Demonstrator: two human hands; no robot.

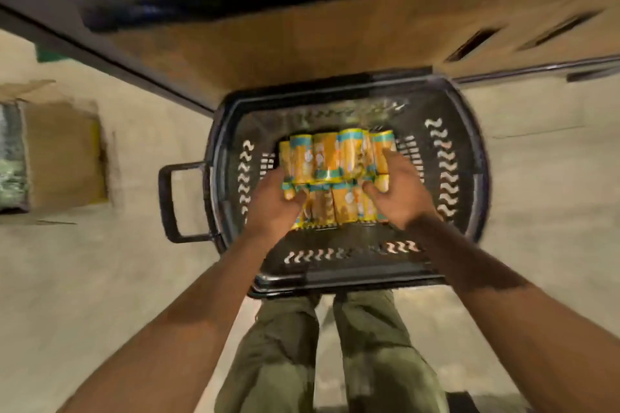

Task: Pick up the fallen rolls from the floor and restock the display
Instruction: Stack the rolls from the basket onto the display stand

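The left hand [275, 203] and right hand [401, 191] clasp a bundle of rolls [335, 157] over the basket [352, 273], fingers [394, 168] curled round it; left fingertips hidden, labels blurred.

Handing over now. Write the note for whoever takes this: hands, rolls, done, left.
Left hand: grips the left side of the rolls.
Right hand: grips their right side.
Rolls: orange bundle in two rows, inside the black basket on the floor; lifted or resting, cannot tell.
Done: rolls gathered; none seen loose on the floor.
Left: carry them to the display, which I cannot make out here, and restock.
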